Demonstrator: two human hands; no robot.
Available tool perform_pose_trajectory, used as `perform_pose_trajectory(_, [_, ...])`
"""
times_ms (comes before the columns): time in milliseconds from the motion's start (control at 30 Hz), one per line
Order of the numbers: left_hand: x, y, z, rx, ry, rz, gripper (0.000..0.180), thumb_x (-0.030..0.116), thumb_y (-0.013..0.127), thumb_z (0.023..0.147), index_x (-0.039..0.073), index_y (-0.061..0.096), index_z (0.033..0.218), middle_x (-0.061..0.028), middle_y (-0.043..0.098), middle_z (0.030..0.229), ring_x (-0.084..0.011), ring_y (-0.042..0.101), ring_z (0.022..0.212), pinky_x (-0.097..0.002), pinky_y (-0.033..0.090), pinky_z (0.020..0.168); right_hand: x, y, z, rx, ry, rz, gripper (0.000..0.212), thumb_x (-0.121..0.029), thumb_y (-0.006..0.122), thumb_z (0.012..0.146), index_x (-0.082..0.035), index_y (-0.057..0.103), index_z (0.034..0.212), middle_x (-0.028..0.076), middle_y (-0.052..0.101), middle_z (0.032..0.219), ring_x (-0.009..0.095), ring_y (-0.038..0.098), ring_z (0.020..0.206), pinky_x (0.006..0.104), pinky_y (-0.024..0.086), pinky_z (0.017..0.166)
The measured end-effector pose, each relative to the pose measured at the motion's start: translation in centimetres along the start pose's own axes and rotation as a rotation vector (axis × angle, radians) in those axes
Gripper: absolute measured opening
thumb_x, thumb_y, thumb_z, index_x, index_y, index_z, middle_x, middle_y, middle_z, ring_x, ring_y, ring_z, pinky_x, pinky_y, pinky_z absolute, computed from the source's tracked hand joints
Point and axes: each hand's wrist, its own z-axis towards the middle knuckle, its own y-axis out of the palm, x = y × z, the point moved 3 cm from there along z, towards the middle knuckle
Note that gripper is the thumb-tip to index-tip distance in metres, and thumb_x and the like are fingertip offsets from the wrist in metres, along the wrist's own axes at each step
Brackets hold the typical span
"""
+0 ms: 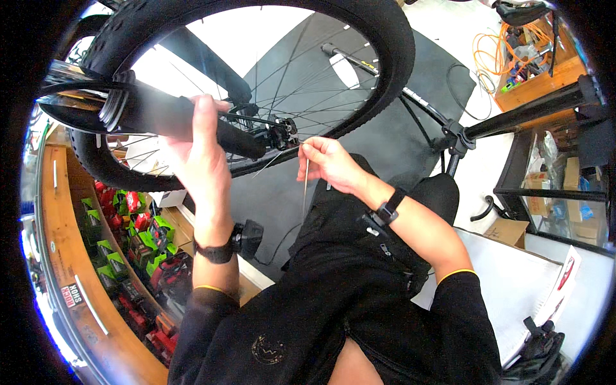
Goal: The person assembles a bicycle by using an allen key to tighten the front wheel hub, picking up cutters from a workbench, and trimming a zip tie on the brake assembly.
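Note:
A bicycle wheel with a knobby black tyre (394, 58) fills the upper left. Beside its spokes runs a thick black fork leg (237, 139). My left hand (200, 157) is closed around that leg, thumb uppermost. At the leg's end sits a small brake caliper (282, 133). Just to the right of the caliper, my right hand (330, 163) pinches a thin metal rod (305, 189) between thumb and fingers. The rod's long part points down toward my lap. Whether its upper end touches the caliper, I cannot tell; my fingertips cover that spot.
A black stand arm (520, 119) reaches in from the right. Along the left runs a wooden counter (61, 256) over several red and green boxes (138, 224). A wooden crate (545, 90) with an orange hose (487, 51) is far right. Dark matting (430, 70) covers the floor.

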Motion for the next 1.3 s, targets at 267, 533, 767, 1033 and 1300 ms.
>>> perform_pose_trajectory(267, [-1.6, 0.5, -0.1, 0.166, 0.191, -0.042, 0.011, 0.001, 0.068, 0.086, 0.001, 0.057, 0.087, -0.0059, 0.062, 0.075, -0.012, 0.058, 0.063, -0.0252, 0.045, 0.061, -1.3, 3.2, -1.2, 0.265, -0.034, -1.277, 0.039, -0.018, 0.067, 0.081, 0.01, 0.046, 0.096, 0.021, 0.06, 0.082, 0.03, 0.064, 0.068, 0.0382, 0.052, 0.063])
perform_pose_trajectory(533, [-2.9, 1.8, 0.1, 0.095, 0.074, -0.108, 0.012, -0.003, 0.064, 0.087, 0.002, 0.054, 0.089, -0.0063, 0.062, 0.078, -0.0126, 0.059, 0.064, -0.0247, 0.047, 0.062, -2.3, 17.2, -3.8, -1.415, 0.38, -0.772, 0.022, -0.014, 0.063, 0.079, 0.0, 0.047, 0.075, 0.004, 0.047, 0.062, 0.016, 0.043, 0.062, 0.0362, 0.041, 0.059])
perform_pose_trajectory(767, [-1.1, -0.5, 1.1, 0.029, 0.189, 0.042, 0.008, 0.005, 0.059, 0.093, 0.0, 0.055, 0.089, -0.0081, 0.063, 0.075, -0.0128, 0.057, 0.069, -0.0274, 0.046, 0.069, -7.1, 5.2, -6.1, -0.385, 0.513, -0.764, 0.033, -0.038, 0.045, 0.101, -0.006, 0.05, 0.094, -0.003, 0.043, 0.07, 0.005, 0.04, 0.065, 0.0241, 0.037, 0.055])
perform_pose_trajectory(1033, [-2.6, -1.2, -0.9, -0.051, 0.093, 0.113, 0.015, 0.006, 0.058, 0.094, -0.002, 0.055, 0.107, -0.0099, 0.064, 0.094, -0.0143, 0.059, 0.085, -0.0288, 0.047, 0.084, -3.1, -2.9, -2.0, 0.118, -0.193, -0.723, 0.02, -0.017, 0.05, 0.099, 0.0, 0.06, 0.103, 0.003, 0.063, 0.09, 0.009, 0.058, 0.083, 0.0255, 0.047, 0.076])
perform_pose_trajectory(1300, [-4.9, -1.4, -2.7, -0.097, -0.098, -0.023, 0.014, 0.005, 0.061, 0.092, 0.0, 0.057, 0.105, -0.006, 0.063, 0.094, -0.0141, 0.061, 0.082, -0.0272, 0.048, 0.08, 0.9, -0.7, 0.3, 0.091, -0.082, -0.026, 0.019, -0.021, 0.048, 0.101, -0.007, 0.055, 0.11, 0.006, 0.063, 0.101, 0.02, 0.064, 0.095, 0.0388, 0.052, 0.085])
